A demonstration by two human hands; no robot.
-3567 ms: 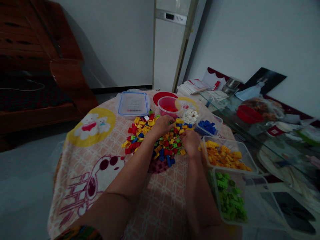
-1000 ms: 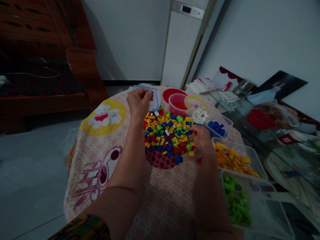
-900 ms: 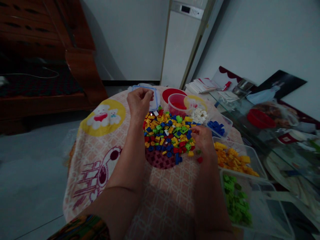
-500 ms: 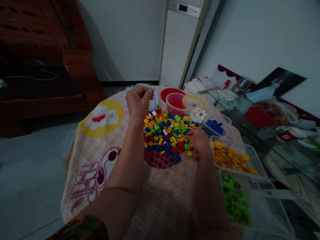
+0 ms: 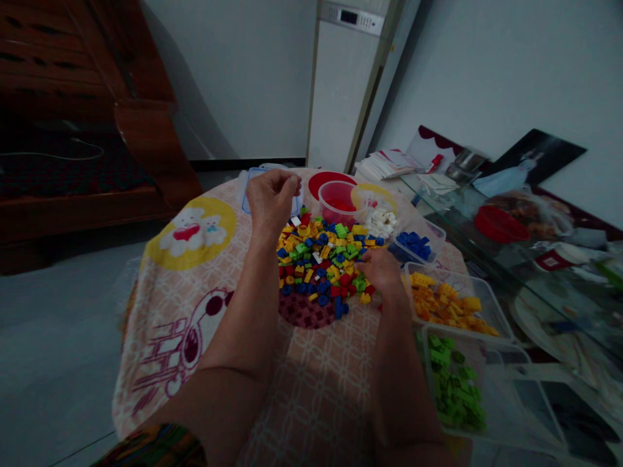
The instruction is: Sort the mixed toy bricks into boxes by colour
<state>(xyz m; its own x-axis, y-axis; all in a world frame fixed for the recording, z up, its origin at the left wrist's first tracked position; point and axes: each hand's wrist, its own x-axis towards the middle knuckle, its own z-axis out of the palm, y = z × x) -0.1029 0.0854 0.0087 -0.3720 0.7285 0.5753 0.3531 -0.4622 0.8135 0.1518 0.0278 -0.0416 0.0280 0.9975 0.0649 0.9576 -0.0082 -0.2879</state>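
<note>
A mixed heap of toy building bricks (image 5: pixel 318 256) in yellow, blue, green, red and white lies on the patterned tablecloth (image 5: pixel 311 383). My left hand (image 5: pixel 271 200) is raised at the heap's far left side, fingers curled into a pinch; whatever is between the fingertips is too small and dark to name. At the heap's right edge, my right hand (image 5: pixel 383 271) reaches down with its fingers drawn together among the bricks. What those fingers hold, if anything, is hidden. Just right of this hand stands a clear tub of yellow bricks (image 5: pixel 445 305).
Close on the right is a tub of green bricks (image 5: pixel 455 383). Farther back are a tub of blue bricks (image 5: pixel 413 246), a pile of white bricks (image 5: pixel 382 222) and a round tub (image 5: pixel 341 198) with red contents. A cluttered glass table (image 5: pixel 467 227) adjoins the right side.
The whole view has shifted slightly, so the table appears a little farther left. Both hands keep nearly the same pose; the right stays at the heap's edge.
</note>
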